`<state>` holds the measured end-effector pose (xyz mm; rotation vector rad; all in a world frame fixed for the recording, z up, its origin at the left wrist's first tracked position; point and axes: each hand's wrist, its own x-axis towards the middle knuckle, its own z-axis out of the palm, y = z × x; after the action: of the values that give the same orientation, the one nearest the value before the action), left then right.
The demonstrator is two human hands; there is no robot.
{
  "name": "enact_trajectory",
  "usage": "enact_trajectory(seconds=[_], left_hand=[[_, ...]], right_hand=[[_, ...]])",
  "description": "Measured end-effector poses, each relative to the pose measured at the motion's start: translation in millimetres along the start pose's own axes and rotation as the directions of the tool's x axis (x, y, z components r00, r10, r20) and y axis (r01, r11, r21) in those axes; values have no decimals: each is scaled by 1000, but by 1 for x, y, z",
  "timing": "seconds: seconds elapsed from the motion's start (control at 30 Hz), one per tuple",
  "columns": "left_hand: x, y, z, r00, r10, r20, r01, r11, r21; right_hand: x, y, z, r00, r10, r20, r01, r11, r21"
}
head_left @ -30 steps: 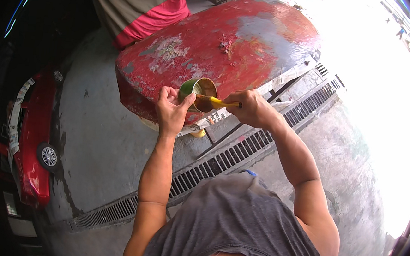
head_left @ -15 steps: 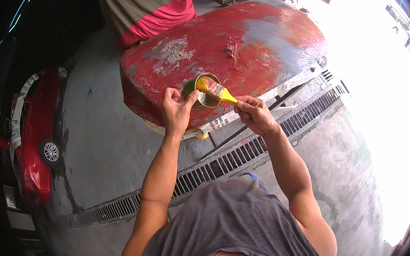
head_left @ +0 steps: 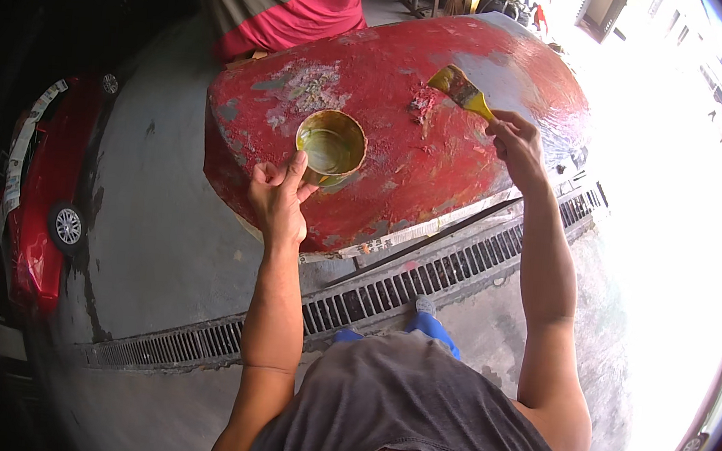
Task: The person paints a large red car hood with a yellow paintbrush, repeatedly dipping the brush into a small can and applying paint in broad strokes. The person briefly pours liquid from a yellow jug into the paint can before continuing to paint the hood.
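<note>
Red, grey-patched panel (head_left: 401, 148) spans the middle. Open can (head_left: 332, 130) over panel's left half, mouth up; left hand (head_left: 282, 192) grips its near left side, thumb at rim. Yellow-handled brush (head_left: 465, 94) right and far of can, bristles pointing far left; right hand (head_left: 516, 146) holds handle. Brush-panel contact: cannot tell.

I see an open round tin (head_left: 331, 143), brown-crusted at the rim, yellowish film inside, held over a curved red car panel (head_left: 432, 180) with blistered paint and grey patches. At the tin's two o'clock is a yellow-handled flat brush (head_left: 468, 98), smeared bristles toward ten; whether they touch, I can't tell.
</note>
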<state>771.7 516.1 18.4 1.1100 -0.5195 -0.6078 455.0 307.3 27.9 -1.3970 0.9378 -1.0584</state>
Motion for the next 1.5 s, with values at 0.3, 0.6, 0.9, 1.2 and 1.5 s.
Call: enact_trajectory(seconds=[0.3, 0.6, 0.9, 1.2, 1.5], left_hand=[[-67, -1, 1, 952, 74, -297, -69, 997, 29], [-105, 6, -22, 865, 109, -490, -71, 993, 96], [-106, 2, -17, 866, 117, -486, -74, 991, 108], [-113, 2, -25, 845, 145, -515, -82, 986, 142], [-122, 13, -21, 787, 190, -586, -108, 979, 173]], right_hand=[[128, 48, -7, 791, -345, 505, 604, 315, -732], [139, -17, -58, 783, -285, 552, 621, 323, -714], [156, 18, -23, 816, -214, 536, 577, 343, -741], [222, 34, 13, 836, -263, 481, 548, 373, -749], [249, 7, 12, 844, -28, 536, 518, 300, -801]])
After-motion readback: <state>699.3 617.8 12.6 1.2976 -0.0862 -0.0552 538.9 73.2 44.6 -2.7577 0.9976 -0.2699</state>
